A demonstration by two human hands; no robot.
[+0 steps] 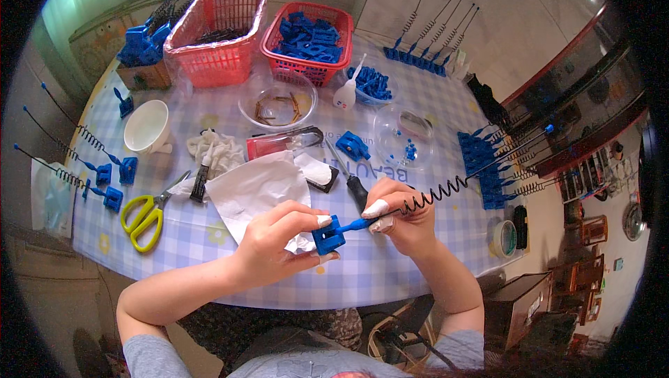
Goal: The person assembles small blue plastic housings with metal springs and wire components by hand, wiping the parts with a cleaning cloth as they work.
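Observation:
Above the front part of the table, my left hand (273,240) pinches a blue plastic clip-like base (327,237) between thumb and fingers. My right hand (405,223) is closed round the blue stem (355,225) that meets this base, where a black coiled spring wire (437,192) begins. The wire runs up to the right and ends in a small blue tip (549,128). White coverings sit on several fingertips. Whether stem and base are fixed together I cannot tell. Just behind my right hand lies a black-handled tool (357,190). A white paper sheet (254,186) lies beyond my left hand.
Yellow-handled scissors (144,221), a white bowl (147,127) and a clear bowl (277,103) stand on the checked tablecloth. Red baskets (216,64) and a white squeeze bottle (346,92) are farther back. Finished-looking spring pieces (483,169) line the right edge, their wires sticking out.

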